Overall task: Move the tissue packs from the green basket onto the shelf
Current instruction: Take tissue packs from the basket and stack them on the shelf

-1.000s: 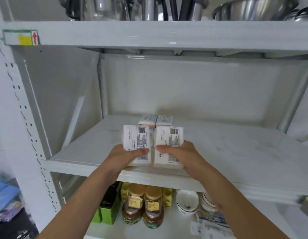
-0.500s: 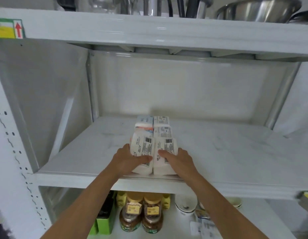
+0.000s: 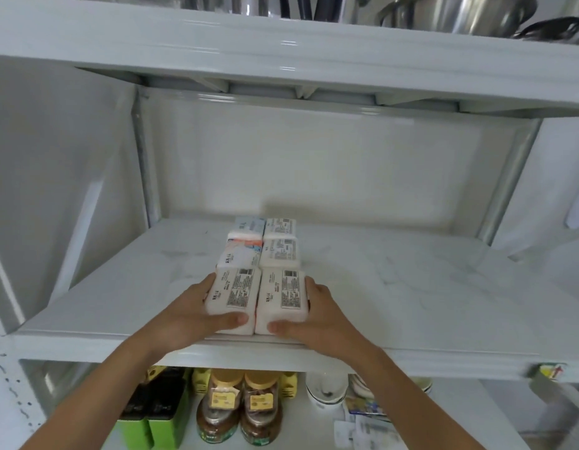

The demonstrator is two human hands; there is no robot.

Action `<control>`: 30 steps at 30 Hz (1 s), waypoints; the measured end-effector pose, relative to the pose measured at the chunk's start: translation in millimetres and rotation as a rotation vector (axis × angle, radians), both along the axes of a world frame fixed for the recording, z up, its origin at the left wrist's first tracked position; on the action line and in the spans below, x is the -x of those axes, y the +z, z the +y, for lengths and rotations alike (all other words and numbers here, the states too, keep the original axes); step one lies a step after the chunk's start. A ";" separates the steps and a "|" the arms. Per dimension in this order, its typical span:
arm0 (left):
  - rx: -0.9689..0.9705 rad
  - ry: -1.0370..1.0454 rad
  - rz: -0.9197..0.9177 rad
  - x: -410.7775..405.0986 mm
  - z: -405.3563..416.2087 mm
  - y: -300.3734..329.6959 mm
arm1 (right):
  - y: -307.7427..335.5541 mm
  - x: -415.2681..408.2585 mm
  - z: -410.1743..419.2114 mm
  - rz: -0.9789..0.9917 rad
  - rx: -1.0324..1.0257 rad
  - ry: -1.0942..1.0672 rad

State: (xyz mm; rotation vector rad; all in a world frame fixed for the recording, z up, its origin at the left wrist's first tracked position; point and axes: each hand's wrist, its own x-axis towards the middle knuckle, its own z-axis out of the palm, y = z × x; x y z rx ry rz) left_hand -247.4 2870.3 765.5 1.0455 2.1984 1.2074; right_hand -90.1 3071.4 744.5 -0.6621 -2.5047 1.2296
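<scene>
Two white tissue packs lie flat, side by side, near the front edge of the white shelf [image 3: 411,287]. My left hand [image 3: 197,313] grips the left tissue pack [image 3: 234,295], fingers along its left side and thumb over its near end. My right hand [image 3: 317,319] grips the right tissue pack [image 3: 283,295] the same way from the right. Behind them several more tissue packs [image 3: 265,245] lie in two rows running toward the back wall. The green basket is out of view.
The shelf board stretches bare to the right and left of the packs. An upper shelf [image 3: 281,43] carries steel pots and a bowl [image 3: 457,11]. Below stand two jars [image 3: 239,407], green boxes [image 3: 152,423], white bowls [image 3: 327,388] and papers.
Both hands have lowered the two packs from upright above the shelf edge to flat on the board, right in front of the earlier rows. My view has moved closer.
</scene>
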 end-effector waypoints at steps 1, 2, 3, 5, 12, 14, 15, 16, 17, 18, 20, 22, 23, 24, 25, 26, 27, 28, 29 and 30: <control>0.007 -0.010 0.001 0.6 -3.3 -1.4 | -2.7 -0.1 1.5 0.011 -0.021 0.004; 0.010 -0.007 0.013 1.0 -5.8 -3.0 | -4.9 0.3 2.9 0.036 -0.024 -0.003; 0.009 0.005 0.030 1.7 -6.7 -4.5 | -7.7 1.1 5.1 0.055 -0.024 -0.016; 0.003 0.048 0.054 4.0 -7.6 -8.3 | -9.6 2.7 6.6 0.080 -0.037 -0.016; 0.005 0.082 0.039 6.5 1.1 -3.4 | -9.9 6.9 9.4 0.117 0.027 -0.024; 0.031 0.082 0.045 10.2 5.4 -2.1 | -9.0 10.2 10.4 0.116 0.039 -0.032; 0.036 0.080 0.042 12.5 7.5 -1.5 | -8.6 11.8 10.6 0.117 0.048 -0.036; 0.032 0.076 0.037 15.0 9.4 -1.4 | -7.9 13.8 10.6 0.116 0.049 -0.039; 0.025 0.072 0.030 17.5 11.3 -1.4 | -6.0 15.8 9.9 0.113 0.046 -0.046; 0.016 0.069 0.023 19.4 12.7 -1.1 | -4.2 18.1 9.6 0.106 0.033 -0.052; 0.002 0.080 0.004 23.9 15.6 -2.4 | -0.9 23.8 9.6 0.087 0.007 -0.064; -0.016 0.112 -0.013 27.7 17.9 -4.4 | 3.7 27.0 9.4 0.055 -0.035 -0.078; -0.024 0.125 -0.013 29.2 19.0 -4.7 | 7.1 27.2 8.4 0.031 -0.054 -0.086; -0.027 0.132 -0.004 31.2 20.6 -5.2 | 9.3 28.0 8.4 0.011 -0.069 -0.094; -0.026 0.135 0.008 32.9 22.0 -5.3 | 10.7 29.0 8.7 -0.006 -0.076 -0.109; -0.028 0.136 0.014 34.1 23.0 -6.0 | 11.8 29.3 8.0 -0.021 -0.085 -0.119; -0.035 0.137 0.014 35.6 23.8 -7.8 | 11.2 29.2 7.5 -0.028 -0.095 -0.126; -0.043 0.141 0.017 36.9 24.0 -10.4 | 9.6 28.9 7.0 -0.033 -0.109 -0.129; -0.047 0.151 0.026 37.0 23.3 -13.5 | 8.9 27.5 5.0 -0.029 -0.120 -0.134; -0.051 0.170 0.043 36.0 22.0 -17.1 | 8.0 26.1 2.7 -0.022 -0.128 -0.137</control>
